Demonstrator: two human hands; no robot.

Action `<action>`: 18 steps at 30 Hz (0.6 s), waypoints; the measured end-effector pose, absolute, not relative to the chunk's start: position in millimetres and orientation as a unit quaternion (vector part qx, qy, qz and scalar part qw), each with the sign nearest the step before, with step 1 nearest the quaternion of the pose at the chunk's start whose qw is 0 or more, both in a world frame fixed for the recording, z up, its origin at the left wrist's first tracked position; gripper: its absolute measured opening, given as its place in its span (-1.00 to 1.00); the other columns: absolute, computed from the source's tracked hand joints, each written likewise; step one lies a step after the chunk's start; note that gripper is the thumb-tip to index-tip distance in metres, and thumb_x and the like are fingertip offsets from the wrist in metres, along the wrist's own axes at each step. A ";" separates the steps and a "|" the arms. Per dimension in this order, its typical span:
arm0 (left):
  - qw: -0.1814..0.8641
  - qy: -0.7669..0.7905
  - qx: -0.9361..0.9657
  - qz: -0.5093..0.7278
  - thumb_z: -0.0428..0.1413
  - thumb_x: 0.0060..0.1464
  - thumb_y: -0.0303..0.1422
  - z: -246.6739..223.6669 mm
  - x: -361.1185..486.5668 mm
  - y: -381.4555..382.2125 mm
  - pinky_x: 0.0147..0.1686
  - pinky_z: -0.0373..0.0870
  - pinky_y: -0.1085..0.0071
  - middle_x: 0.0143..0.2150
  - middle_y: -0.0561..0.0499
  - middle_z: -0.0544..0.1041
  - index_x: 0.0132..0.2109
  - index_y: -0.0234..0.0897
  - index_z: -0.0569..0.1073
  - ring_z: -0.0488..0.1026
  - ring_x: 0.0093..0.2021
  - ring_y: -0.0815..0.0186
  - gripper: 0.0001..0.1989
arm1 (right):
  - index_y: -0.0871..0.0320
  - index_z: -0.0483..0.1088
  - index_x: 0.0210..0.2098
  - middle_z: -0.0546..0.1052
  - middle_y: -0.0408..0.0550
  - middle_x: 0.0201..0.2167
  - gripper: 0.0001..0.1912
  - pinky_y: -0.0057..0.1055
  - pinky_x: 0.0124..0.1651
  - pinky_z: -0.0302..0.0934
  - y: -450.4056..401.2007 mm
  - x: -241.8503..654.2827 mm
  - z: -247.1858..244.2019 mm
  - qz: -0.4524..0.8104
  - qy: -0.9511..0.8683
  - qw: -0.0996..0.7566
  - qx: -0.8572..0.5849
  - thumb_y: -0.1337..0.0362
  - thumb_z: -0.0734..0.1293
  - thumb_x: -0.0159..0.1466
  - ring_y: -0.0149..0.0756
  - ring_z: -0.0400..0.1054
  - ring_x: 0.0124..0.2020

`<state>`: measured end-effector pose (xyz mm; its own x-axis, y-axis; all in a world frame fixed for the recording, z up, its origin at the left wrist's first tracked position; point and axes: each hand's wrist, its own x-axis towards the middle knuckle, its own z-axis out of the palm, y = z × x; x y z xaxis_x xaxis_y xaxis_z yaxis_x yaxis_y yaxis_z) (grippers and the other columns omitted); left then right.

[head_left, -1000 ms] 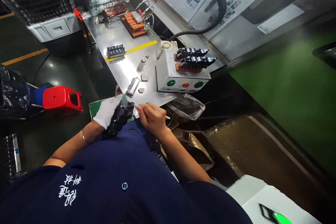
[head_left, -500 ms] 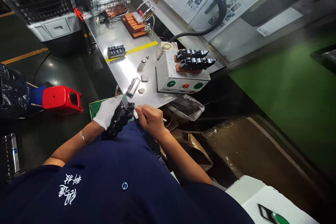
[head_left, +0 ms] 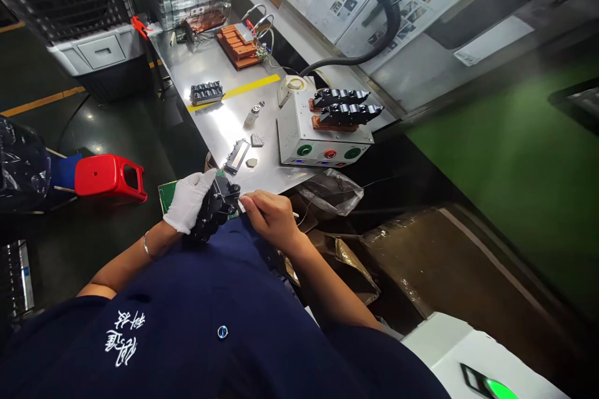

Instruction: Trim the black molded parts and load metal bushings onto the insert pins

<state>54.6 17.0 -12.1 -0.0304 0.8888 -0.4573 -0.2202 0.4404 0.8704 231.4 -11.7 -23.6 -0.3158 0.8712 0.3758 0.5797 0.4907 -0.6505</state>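
Observation:
My left hand [head_left: 188,201], in a white glove, is closed around a black molded part [head_left: 210,212] with rounded lobes, held tilted close to my body. Bare and with its fingers pinched, my right hand [head_left: 269,215] is at the right edge of that part. Whatever lies between the right fingertips is too small to make out. Behind the held part, a green board [head_left: 167,194] shows at the table's near edge. Just beyond my hands, a similar part [head_left: 237,157] with a pale strip lies on the metal table [head_left: 271,179], beside two small grey pieces [head_left: 253,163].
A white control box [head_left: 299,143] with round buttons carries two black parts [head_left: 350,113] on orange bases. Farther back are another black part [head_left: 206,92], a small bottle [head_left: 253,115] and an orange fixture [head_left: 239,47]. A red stool [head_left: 110,176] stands left; a plastic bag [head_left: 334,193] hangs right.
My right hand has shifted very slightly down along the black part's edge. The green button at the lower right is now brightly lit. My left hand keeps its hold.

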 end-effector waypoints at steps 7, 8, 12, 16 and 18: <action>0.596 0.568 0.329 0.462 0.31 -0.25 0.06 -12.5 54.8 12.9 -0.62 0.15 0.52 -0.64 0.14 0.35 -0.55 -0.31 0.36 0.24 -0.62 0.49 -0.49 | 0.14 0.01 -0.61 0.02 -0.28 -0.65 -0.52 -0.51 -0.53 -0.13 -11.3 238.8 -12.1 0.363 -0.760 0.315 -0.437 0.15 0.13 0.40 -0.55 -0.10 -0.61; 0.588 0.570 0.338 0.464 0.31 -0.25 0.06 -12.4 55.1 11.8 -0.61 0.16 0.52 -0.63 0.14 0.35 -0.55 -0.31 0.37 0.24 -0.61 0.49 -0.49 | 0.14 0.00 -0.62 0.00 -0.28 -0.65 -0.52 -0.51 -0.53 -0.15 -10.7 240.5 -12.0 0.386 -0.757 0.309 -0.428 0.14 0.13 0.40 -0.56 -0.12 -0.61; 0.555 0.567 0.379 0.476 0.31 -0.25 0.03 -11.8 57.8 9.9 -0.54 0.22 0.50 -0.61 0.12 0.38 -0.58 -0.32 0.39 0.25 -0.56 0.47 -0.52 | 0.18 0.17 -0.61 0.10 -0.27 -0.68 -0.50 -0.54 -0.56 -0.11 -9.1 248.7 -17.8 0.510 -0.749 0.284 -0.314 0.09 0.11 0.41 -0.56 -0.03 -0.64; 0.554 0.556 0.389 0.482 0.30 -0.25 0.03 -16.7 62.4 15.5 -0.50 0.24 0.49 -0.60 0.12 0.37 -0.57 -0.31 0.40 0.25 -0.53 0.46 -0.53 | 0.22 0.36 -0.48 0.31 -0.17 -0.63 -0.51 -0.53 -0.51 0.04 -13.0 253.2 -25.2 0.469 -0.742 0.390 -0.279 0.06 0.10 0.42 -0.51 0.16 -0.61; 0.561 0.555 0.386 0.477 0.29 -0.25 0.05 -20.4 65.8 19.7 -0.51 0.23 0.49 -0.60 0.12 0.37 -0.56 -0.31 0.40 0.24 -0.54 0.47 -0.51 | 0.22 0.37 -0.46 0.32 -0.15 -0.61 -0.53 -0.50 -0.48 0.04 -15.4 253.4 -25.5 0.346 -0.762 0.419 -0.352 -0.01 0.17 0.37 -0.48 0.17 -0.59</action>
<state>65.8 19.7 -20.4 -0.0718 0.9646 -0.2537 -0.1071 0.2455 0.9635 253.4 -15.4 -25.5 -0.4018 0.8262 0.3949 0.2472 0.5131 -0.8220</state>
